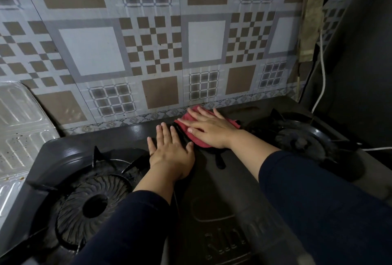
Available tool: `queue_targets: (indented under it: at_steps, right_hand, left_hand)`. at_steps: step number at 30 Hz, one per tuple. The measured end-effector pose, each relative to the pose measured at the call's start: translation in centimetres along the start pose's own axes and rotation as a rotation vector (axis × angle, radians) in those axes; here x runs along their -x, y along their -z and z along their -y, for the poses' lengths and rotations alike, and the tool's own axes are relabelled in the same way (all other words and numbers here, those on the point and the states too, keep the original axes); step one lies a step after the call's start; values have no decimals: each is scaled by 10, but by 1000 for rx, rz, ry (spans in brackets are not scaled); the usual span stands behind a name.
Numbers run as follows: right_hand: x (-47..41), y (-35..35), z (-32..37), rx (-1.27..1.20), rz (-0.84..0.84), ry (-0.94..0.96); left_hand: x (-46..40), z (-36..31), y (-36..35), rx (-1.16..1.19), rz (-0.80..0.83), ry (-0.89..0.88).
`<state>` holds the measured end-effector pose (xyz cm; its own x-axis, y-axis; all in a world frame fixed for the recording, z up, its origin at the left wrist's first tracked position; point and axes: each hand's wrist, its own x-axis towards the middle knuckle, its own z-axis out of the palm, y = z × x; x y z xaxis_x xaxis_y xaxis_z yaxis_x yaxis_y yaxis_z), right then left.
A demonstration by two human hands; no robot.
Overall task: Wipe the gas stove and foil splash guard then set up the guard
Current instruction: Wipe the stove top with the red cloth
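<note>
Nearest the camera, 2 dark blue sleeves (318,201) reach forward over the black gas stove (212,190), whose middle panel carries raised lettering, partly hidden by the right arm. At the near left sits the left burner (93,199) with its ribbed ring and black pan support. Just beyond it the left hand (169,150) lies palm down on the stove's middle panel, fingers (164,133) straight and slightly spread, holding nothing. Just beside it, a little farther back and to the right, the right hand (210,131) presses flat on a red cloth (192,135), fingers straight and fanned over the fabric rather than curled round it. The cloth lies on the stove top near its back edge, showing at both sides of the hand. Farther right is the right burner (299,139) with its own pan support. At the left edge, just beside the stove, the foil splash guard (19,116) leans against the wall, its embossed silver panel spotted with brown specks. Behind everything rises a wall covering (148,48) patterned in brown, grey and white squares. At the far right a white cable (322,74) hangs down by a worn strip (310,27) fixed in the corner
</note>
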<state>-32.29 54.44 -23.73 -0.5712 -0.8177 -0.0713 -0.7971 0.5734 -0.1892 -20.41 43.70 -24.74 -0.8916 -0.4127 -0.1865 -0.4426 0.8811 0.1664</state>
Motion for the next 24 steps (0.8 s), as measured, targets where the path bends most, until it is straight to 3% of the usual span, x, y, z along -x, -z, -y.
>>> queue_targets:
  at_steps: [3,8,11,14,18,24]
  right_hand:
    - [-6,-3,-1,16,39,-120]
    - [-16,-5,-6,5,-33,-619]
    - [-20,2,1,28,20,-795]
    - [-17,16,-5,68,134,-734]
    - [-1,10,-17,22,58,-473]
    - [-12,4,-23,-45,8,-640]
  left_hand:
    - [1,0,0,-13,9,2]
    - [3,0,3,-10,22,2]
    - [4,0,3,2,31,0]
    - [1,-3,5,30,54,29]
    - [-9,-14,15,36,16,17]
    - [-41,-31,14,2,20,-101]
